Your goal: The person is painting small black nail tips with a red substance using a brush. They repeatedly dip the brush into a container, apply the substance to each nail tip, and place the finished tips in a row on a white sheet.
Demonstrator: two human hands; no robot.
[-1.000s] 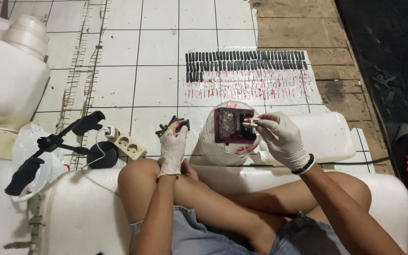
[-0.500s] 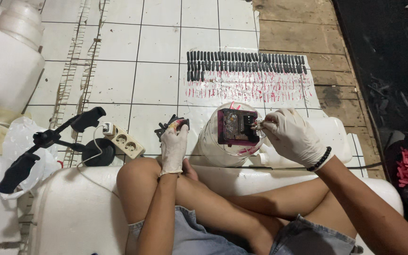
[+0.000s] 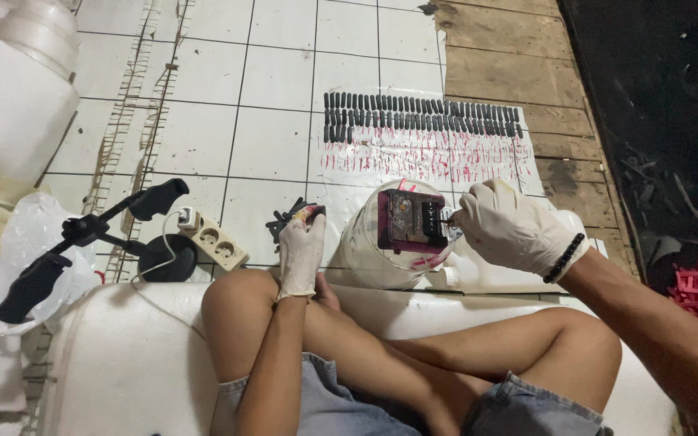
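On white jug (image 3: pixel 365 250): magenta block (image 3: pixel 410 220), right hand (image 3: pixel 510 228) gripping.

A white power strip (image 3: pixel 213 242) lies beside a black clamp stand (image 3: pixel 90 234) on the tiled floor (image 3: pixel 276 73).

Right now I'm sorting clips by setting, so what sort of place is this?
Probably a makeshift home workshop on the floor. The person sits on white tiled floor beside bare wooden planks, rows of small dark pieces lie on a sheet, and a power strip sits loose nearby.
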